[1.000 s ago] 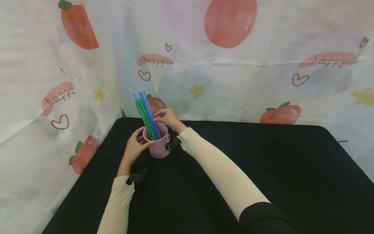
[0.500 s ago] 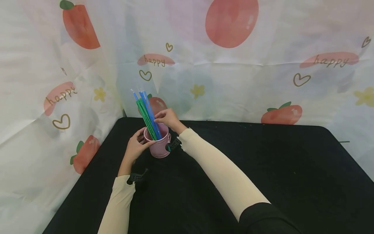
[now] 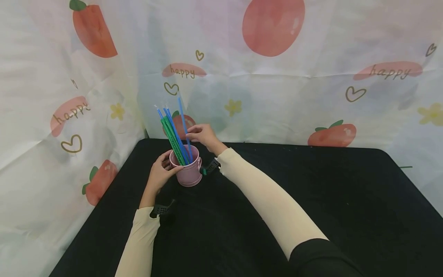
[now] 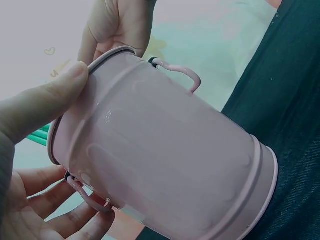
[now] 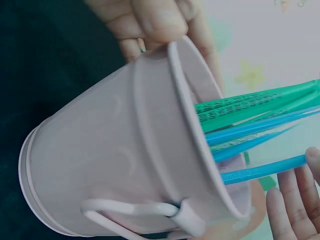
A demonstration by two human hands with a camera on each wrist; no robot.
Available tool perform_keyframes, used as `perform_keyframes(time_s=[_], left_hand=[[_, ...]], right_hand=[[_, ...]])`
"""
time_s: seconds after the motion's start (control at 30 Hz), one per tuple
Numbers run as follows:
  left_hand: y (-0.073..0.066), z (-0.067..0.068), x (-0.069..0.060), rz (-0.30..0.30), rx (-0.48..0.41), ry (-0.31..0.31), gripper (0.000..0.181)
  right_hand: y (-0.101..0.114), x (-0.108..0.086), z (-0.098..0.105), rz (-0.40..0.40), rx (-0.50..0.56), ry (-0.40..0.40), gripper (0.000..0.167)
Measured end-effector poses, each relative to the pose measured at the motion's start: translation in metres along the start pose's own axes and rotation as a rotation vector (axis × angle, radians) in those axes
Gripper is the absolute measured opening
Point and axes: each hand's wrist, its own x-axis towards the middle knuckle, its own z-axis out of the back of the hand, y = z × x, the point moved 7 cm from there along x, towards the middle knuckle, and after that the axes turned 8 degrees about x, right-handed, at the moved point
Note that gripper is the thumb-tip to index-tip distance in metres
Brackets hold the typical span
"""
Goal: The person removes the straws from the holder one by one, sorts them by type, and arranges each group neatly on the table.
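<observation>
A pink pail [image 3: 189, 176] with small side handles stands upright on the black table. My left hand [image 3: 160, 175] grips its left side, with the thumb [image 4: 62, 95] on the rim and the fingers around by a handle. Above the pail's right side, my right hand [image 3: 204, 137] pinches a blue bendy straw [image 5: 265, 170] between thumb and fingers; the straw's ridged lower end is still inside the pail. Other blue straws [image 5: 260, 126], some seemingly in clear wrappers, lean left in the pail beside long green printed sticks [image 5: 240, 110]. Their lower ends are hidden by the pail wall.
A black-covered table [image 3: 277, 192] spreads out to the right and front. White fabric [image 3: 263, 100] printed with fruit, hearts and flowers hangs close behind the pail and along the left side.
My right hand has moved slightly right and up, drawing one blue straw apart from the bunch and higher. My left hand and the pail stay in place.
</observation>
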Motion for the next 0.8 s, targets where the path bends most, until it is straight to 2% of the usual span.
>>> perform_keyframes(time_s=[0.13,0.27,0.5,0.8], left_hand=[[0.001,0.000,0.000,0.001,-0.002,0.001,0.070],[0.000,0.000,0.000,-0.001,0.000,0.004,0.070],[0.000,0.000,0.000,0.001,0.009,0.003,0.069],[0.000,-0.001,0.000,-0.013,-0.040,0.016,0.068]], right_hand=[[0.005,0.000,0.005,-0.005,0.067,-0.025,0.027],[0.013,0.000,0.009,0.008,0.082,-0.053,0.026],[0.037,0.000,0.014,0.081,0.095,-0.059,0.026],[0.072,-0.005,0.021,0.138,0.149,-0.077,0.026]])
